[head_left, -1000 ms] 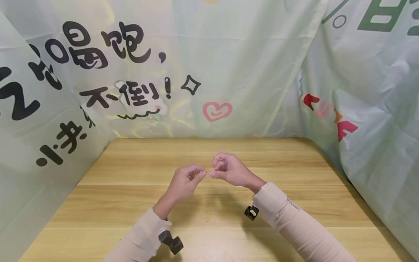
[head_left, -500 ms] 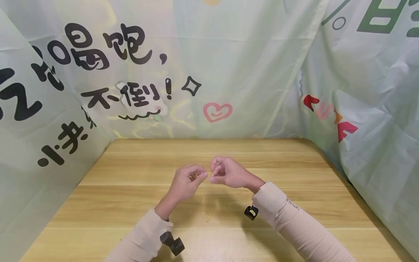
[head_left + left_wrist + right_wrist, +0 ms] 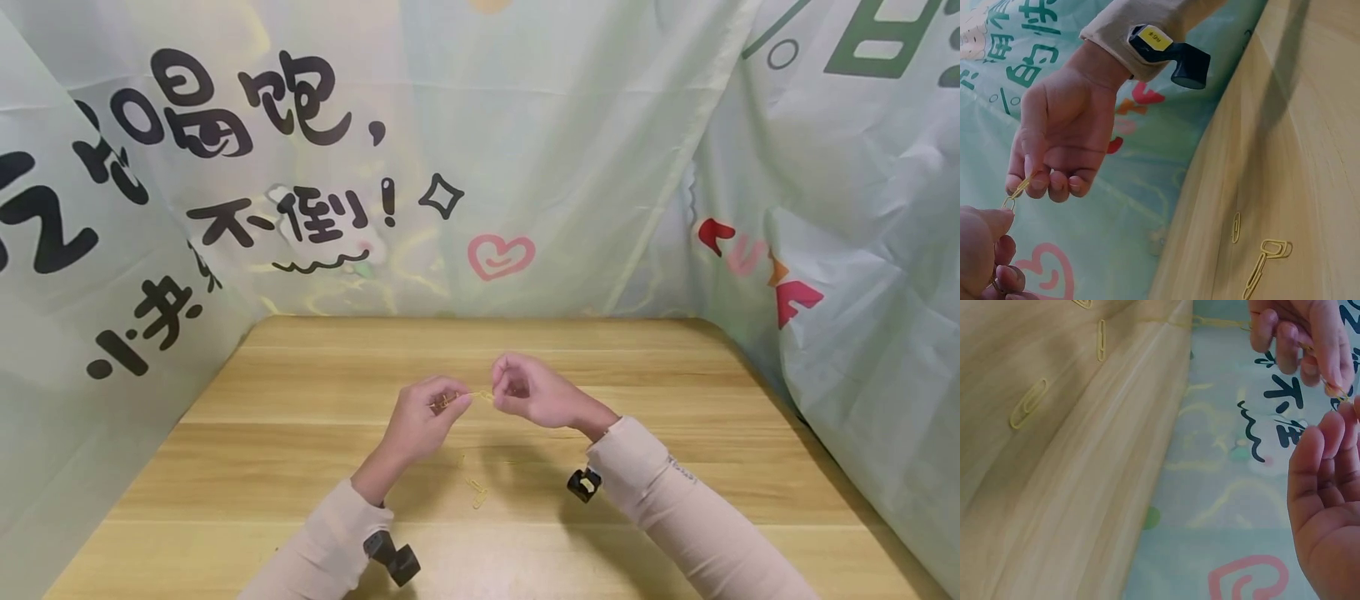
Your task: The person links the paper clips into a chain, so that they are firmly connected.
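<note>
Above the middle of the table, my left hand (image 3: pixel 427 417) pinches a yellow paper clip (image 3: pixel 1009 202) between thumb and fingertips. More linked clips form a paper clip chain (image 3: pixel 1222 322) that trails from behind its fingers. Facing it, my right hand (image 3: pixel 543 393) pinches another yellow paper clip (image 3: pixel 1021 187) between thumb and forefinger. These two clips meet in the small gap between the hands and look hooked together. The right hand's other fingers curl loosely, seen palm-on in the left wrist view. Fingertips hide parts of both clips.
On the wooden table (image 3: pixel 300 475), below the hands, lie several loose yellow paper clips (image 3: pixel 478 498). One clip (image 3: pixel 1235 227) lies slightly apart from the others. Printed cloth (image 3: pixel 570 183) hangs behind the table and along both sides. Each wrist carries a black camera mount (image 3: pixel 393 558).
My right hand has shifted slightly right, away from the left hand. The clip in it now lies more in line with the left hand's clip. The left hand has barely moved.
</note>
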`<state>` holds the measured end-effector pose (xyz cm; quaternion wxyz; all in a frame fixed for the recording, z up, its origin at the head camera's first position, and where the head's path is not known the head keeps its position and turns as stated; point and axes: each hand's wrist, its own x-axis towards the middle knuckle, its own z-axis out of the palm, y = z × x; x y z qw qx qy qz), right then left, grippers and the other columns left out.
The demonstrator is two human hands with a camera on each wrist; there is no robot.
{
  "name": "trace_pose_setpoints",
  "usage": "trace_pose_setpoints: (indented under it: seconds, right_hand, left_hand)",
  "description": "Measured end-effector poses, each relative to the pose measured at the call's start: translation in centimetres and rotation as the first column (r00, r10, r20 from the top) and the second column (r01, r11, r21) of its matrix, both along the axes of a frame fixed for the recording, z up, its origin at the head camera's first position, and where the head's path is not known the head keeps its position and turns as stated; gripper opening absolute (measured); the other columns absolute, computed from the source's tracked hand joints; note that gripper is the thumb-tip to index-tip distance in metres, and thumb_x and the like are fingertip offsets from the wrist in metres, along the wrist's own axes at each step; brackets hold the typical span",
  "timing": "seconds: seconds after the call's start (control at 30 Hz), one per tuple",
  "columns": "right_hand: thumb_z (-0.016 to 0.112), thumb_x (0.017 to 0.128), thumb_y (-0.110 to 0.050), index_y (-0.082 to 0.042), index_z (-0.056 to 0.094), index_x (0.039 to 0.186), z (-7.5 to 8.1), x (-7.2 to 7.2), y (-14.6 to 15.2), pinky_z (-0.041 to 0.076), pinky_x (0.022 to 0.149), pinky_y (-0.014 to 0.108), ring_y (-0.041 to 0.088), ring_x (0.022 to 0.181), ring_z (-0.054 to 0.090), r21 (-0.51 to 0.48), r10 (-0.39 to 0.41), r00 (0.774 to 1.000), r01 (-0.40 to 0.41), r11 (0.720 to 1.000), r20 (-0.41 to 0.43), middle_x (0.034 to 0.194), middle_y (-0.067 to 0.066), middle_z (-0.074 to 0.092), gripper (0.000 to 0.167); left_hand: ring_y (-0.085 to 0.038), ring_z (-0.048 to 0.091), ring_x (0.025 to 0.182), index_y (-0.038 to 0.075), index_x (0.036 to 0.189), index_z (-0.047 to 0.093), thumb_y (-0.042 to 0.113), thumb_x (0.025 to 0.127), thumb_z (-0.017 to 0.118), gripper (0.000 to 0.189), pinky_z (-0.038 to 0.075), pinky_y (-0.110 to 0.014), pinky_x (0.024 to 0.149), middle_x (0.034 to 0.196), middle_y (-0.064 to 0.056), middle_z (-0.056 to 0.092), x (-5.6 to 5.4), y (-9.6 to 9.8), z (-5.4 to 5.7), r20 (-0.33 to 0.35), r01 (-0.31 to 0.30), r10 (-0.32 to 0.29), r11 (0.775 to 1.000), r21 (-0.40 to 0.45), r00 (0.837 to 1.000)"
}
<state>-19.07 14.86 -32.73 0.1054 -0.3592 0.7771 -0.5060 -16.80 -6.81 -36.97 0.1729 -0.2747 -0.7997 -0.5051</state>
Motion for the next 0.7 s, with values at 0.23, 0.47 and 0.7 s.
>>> trace_pose_setpoints:
  seconds: [0.23, 0.47, 0.7]
  right_hand:
    - [0.058, 0.091, 0.007, -0.001, 0.049, 0.095, 0.9, -0.3, 0.0, 0.045, 0.064, 0.027, 0.018, 0.069, 0.053, -0.056, -0.110, 0.991, 0.106, 0.993, -0.071, 0.078, 0.006, 0.057, 0.012]
    - [0.061, 0.089, 0.005, -0.001, 0.051, 0.096, 1.7, -0.1, -0.9, 0.048, 0.066, 0.028, 0.020, 0.074, 0.056, -0.079, -0.172, 0.975, 0.162, 0.984, -0.138, 0.082, 0.006, 0.058, 0.014]
    - [0.062, 0.087, 0.006, -0.002, 0.052, 0.096, 2.4, 0.2, -1.7, 0.049, 0.065, 0.028, 0.019, 0.073, 0.057, -0.071, -0.171, 0.967, 0.160, 0.985, -0.191, 0.082, 0.005, 0.059, 0.015]
  left_hand:
    - [-0.008, 0.052, 0.060, 0.005, 0.092, 0.068, 0.010, 0.090, 0.067, 0.005, 0.049, -0.025, 0.056, 0.073, 0.005, 0.059, 0.0, 0.1, -0.3, 0.017, 0.024, -0.023, 0.999, -0.024, 1.000]
    - [-0.009, 0.054, 0.064, 0.005, 0.095, 0.066, 0.016, 0.093, 0.065, 0.011, 0.050, -0.026, 0.060, 0.077, 0.004, 0.063, 0.0, 0.2, -0.3, 0.060, 0.055, -0.051, 0.996, -0.066, 0.997]
    - [-0.010, 0.059, 0.067, 0.004, 0.099, 0.065, 0.021, 0.096, 0.061, 0.017, 0.052, -0.027, 0.061, 0.084, -0.001, 0.067, 0.0, 0.1, -0.2, 0.104, 0.088, -0.081, 0.994, -0.063, 0.991]
